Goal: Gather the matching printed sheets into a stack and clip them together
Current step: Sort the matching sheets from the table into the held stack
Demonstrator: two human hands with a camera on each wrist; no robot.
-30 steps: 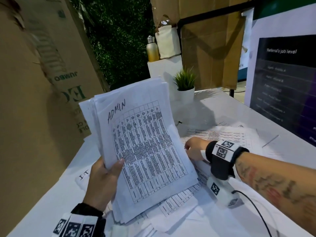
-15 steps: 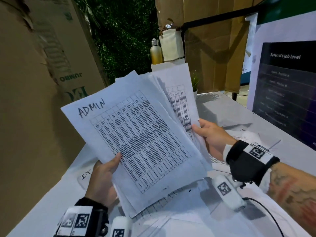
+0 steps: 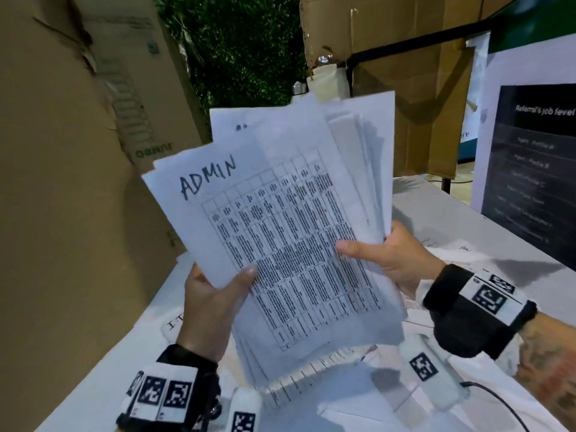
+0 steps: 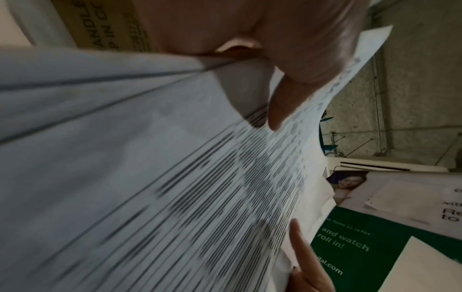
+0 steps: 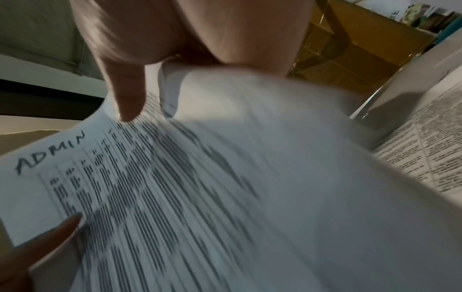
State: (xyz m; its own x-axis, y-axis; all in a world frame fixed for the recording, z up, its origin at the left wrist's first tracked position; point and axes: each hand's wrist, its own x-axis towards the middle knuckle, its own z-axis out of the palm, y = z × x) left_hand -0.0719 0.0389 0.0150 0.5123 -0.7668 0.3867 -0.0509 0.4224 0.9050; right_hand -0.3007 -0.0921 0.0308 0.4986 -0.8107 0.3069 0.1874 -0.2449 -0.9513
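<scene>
Both hands are up off the surface (image 3: 442, 194) with the ADMIN sheets (image 3: 280, 232) between them: left hand (image 3: 215, 304) has its grip pinched on the lower left edge, right hand (image 3: 396, 257) has its grip clamped on the right edge, thumb on top. Honestly the bundle looks pretty fanned out, corners all over, so I'd guess a loose page slips out or it gets clipped crooked. More printed sheets (image 3: 343, 397) lie on the white surface underneath. Cardboard boxes (image 3: 62, 182) left and behind, a dark poster (image 3: 536, 169) on the right
</scene>
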